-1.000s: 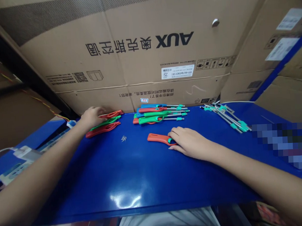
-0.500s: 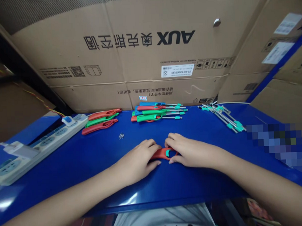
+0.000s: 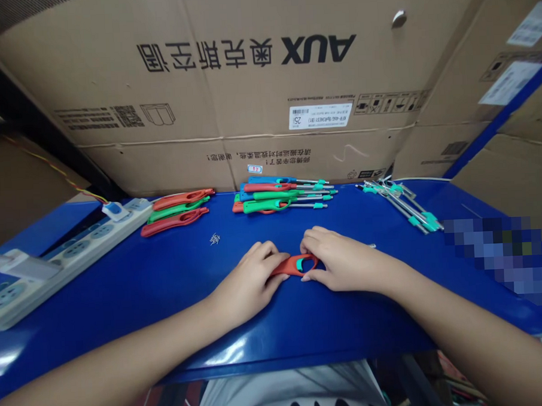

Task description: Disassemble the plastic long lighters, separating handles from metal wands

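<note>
Both hands grip one orange-red lighter handle [image 3: 288, 266] low over the blue table, in the middle of the head view. My left hand [image 3: 255, 274] pinches its left end between thumb and fingers. On the other side, my right hand [image 3: 334, 260] holds the right end, beside the finger opening. A teal trigger [image 3: 299, 265] shows in that opening. Both ends of the handle are hidden under the fingers. Ahead of my hands lie several long-necked lighters [image 3: 275, 195] in blue, red and green. Small screws [image 3: 214, 239] rest in a little pile to the left.
Three handle shells [image 3: 177, 221] lie at the back left, near a white power strip [image 3: 67, 260] with plugs in it. Metal lighter tubes with teal parts [image 3: 406, 206] are heaped at the back right. A cardboard sheet [image 3: 249, 108] stands behind the blue table [image 3: 169, 345].
The view has tilted and shifted slightly. Both hands keep their hold on the orange-red handle, almost unmoved. A small pale piece now shows on the table behind my right wrist.
</note>
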A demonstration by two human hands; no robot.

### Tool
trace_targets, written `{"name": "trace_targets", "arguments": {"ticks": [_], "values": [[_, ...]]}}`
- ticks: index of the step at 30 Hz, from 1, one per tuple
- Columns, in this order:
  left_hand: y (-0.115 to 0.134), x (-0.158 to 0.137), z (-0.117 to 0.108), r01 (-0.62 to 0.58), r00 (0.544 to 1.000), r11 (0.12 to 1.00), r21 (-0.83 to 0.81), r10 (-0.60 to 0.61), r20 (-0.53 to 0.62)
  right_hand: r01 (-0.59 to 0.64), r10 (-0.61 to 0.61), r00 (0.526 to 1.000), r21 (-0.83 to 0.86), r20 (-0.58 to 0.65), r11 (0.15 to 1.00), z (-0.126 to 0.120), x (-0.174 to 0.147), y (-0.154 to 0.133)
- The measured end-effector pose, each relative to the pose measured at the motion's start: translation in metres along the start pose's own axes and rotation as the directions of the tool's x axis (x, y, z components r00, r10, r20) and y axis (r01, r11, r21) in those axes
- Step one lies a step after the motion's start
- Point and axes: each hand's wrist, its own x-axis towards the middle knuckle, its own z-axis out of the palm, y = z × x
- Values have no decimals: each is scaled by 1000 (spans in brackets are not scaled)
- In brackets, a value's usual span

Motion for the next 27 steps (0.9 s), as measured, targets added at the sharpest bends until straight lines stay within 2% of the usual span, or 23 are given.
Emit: {"name": "trace_targets", "arguments": {"ticks": [3, 12, 19, 27], "values": [[3, -1, 1, 7, 1000, 1000, 16, -6, -9, 0, -1, 1000, -49, -9, 999, 1, -1, -2], [-9, 4, 2, -48, 997, 998, -40, 45, -56, 15, -15, 999, -3, -37, 1000, 6, 5, 8], [-15, 5, 7, -46, 992, 998, -53, 40, -120, -42, 51, 997, 161, -54, 986, 5, 4, 14], [-20, 7, 6, 0, 993, 975, -223, -27, -116, -1, 36, 996, 394, -83, 919, 8, 10, 36]]}}
